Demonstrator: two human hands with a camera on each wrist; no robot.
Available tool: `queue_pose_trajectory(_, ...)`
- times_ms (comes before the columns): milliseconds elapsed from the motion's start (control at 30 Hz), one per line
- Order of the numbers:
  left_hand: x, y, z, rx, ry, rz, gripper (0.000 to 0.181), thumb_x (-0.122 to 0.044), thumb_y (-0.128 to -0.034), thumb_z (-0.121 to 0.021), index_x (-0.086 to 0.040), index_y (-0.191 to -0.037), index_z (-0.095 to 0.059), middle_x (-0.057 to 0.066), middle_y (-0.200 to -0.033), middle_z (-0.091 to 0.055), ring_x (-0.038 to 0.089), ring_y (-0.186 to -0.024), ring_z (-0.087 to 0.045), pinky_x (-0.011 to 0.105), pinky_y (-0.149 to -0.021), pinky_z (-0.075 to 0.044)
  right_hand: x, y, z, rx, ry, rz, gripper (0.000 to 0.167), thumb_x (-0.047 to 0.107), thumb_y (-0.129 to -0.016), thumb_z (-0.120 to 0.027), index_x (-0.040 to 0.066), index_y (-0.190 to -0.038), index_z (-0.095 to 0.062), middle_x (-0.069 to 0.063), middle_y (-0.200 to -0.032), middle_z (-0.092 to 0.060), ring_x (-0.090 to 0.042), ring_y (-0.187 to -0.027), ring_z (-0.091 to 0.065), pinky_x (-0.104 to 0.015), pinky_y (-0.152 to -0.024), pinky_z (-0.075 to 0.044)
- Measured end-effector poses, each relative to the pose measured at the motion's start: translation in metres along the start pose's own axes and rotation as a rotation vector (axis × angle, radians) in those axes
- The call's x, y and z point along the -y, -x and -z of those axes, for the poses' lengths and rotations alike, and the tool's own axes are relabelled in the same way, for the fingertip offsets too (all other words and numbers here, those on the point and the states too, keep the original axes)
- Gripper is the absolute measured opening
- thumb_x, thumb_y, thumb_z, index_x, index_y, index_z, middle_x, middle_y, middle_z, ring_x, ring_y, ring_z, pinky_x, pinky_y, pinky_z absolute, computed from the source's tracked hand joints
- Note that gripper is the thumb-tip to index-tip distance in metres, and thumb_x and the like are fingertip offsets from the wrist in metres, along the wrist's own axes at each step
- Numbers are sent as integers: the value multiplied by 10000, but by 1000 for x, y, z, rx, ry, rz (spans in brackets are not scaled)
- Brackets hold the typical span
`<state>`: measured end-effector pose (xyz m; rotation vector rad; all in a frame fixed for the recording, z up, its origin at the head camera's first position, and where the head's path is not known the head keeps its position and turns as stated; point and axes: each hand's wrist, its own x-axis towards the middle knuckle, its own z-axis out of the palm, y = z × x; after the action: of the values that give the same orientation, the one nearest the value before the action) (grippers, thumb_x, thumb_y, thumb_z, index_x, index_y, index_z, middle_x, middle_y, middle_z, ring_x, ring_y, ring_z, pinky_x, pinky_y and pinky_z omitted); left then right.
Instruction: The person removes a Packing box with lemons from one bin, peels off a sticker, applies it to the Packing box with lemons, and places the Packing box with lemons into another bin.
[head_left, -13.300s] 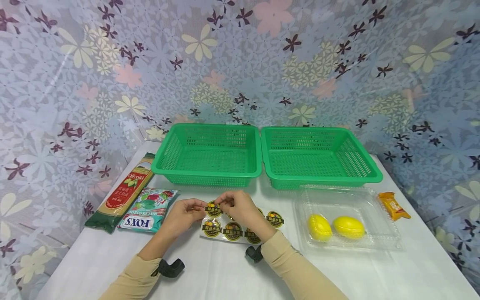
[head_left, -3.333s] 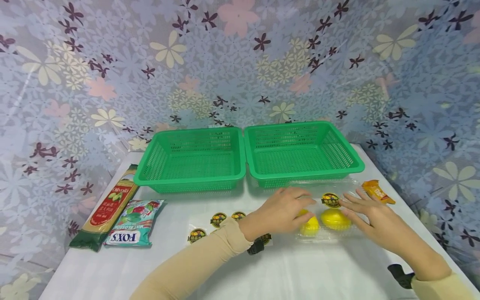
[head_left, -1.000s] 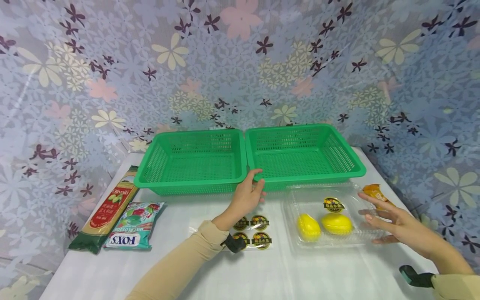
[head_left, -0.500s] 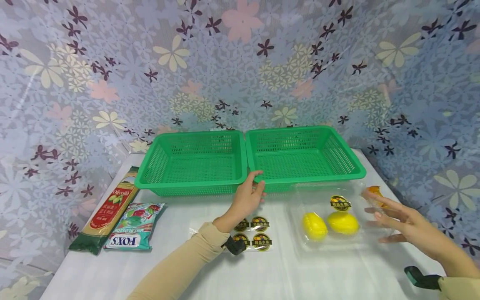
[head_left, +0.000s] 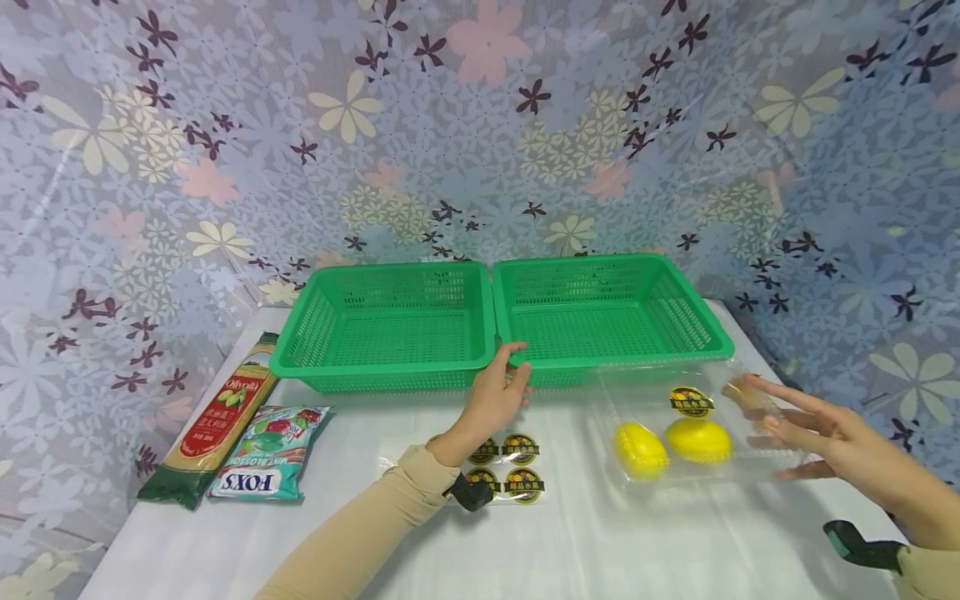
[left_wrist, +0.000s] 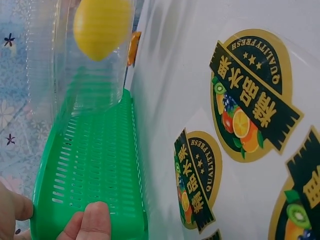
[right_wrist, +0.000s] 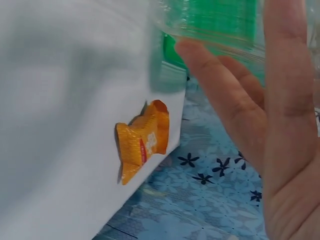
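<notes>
My right hand (head_left: 847,442) holds the clear plastic box (head_left: 645,392) by its right side, thumb and fingers spread around the edge. The box is raised a little off the table. Inside lie two yellow lemons (head_left: 699,440), and a round black-and-gold fruit sticker (head_left: 692,402) is on its lid. My left hand (head_left: 495,400) grips the near left corner of the right green basket (head_left: 615,362), fingers curled over the rim. That basket (left_wrist: 100,155) appears beside the fingers in the left wrist view, with the box above it.
A sheet of round stickers (head_left: 517,471) lies by my left forearm. The left green basket (head_left: 382,371) adjoins the right one. At left lie a pasta packet (head_left: 225,417) and a teal candy bag (head_left: 270,454). An orange snack packet (right_wrist: 145,140) lies near the table's right edge.
The sticker left the sheet for the box lid earlier. My left hand went from the box to the basket rim. My right hand has lifted the box and moved it slightly right.
</notes>
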<state>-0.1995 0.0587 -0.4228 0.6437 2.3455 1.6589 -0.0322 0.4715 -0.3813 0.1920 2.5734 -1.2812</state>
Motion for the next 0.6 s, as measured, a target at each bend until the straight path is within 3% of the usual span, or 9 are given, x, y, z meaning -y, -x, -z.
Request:
queue_pose_trajectory(67,-1,0,0,-1,1,3,463,-259,-1167,-474,-159,-1617,-434,249,-1195,-698,421,-1045,-759,330,-796,-650,1,3,1,6,21,-1,754,382,-1163,-484,255,-1749,-26,-430,-1644,-321,-272,-1153,-768,-520,-816,-668)
queue_pose_trajectory(167,-2,0,0,-3,1,7,463,-260,-1167,-471,-164,-1618,-435,231,-1182,-700,414,-1036,-760,328,-789,-646,1,7,2,14,45,-6,758,371,-1169,-469,240,-1746,6,-450,-1652,-265,-317,-1149,-769,-519,-811,-668)
queue_pose_trajectory(433,-4,0,0,-13,-8,16,457,-237,-1166,-467,-160,-1616,-441,238,-1181,-711,426,-1018,-759,315,-773,-640,1,13,4,46,39,-29,758,361,-1176,-452,279,-1736,51,-472,-1645,-233,-334,-1142,-769,-505,-814,-673)
queue_pose_trajectory(600,-2,0,0,-14,15,1,452,-220,-1164,-470,-145,-1609,-452,270,-1208,-723,448,-1042,-752,404,-832,-660,0,12,4,51,43,-32,771,360,-1172,-464,279,-1735,57,-473,-1646,-228,-368,-1154,-759,-506,-816,-672)
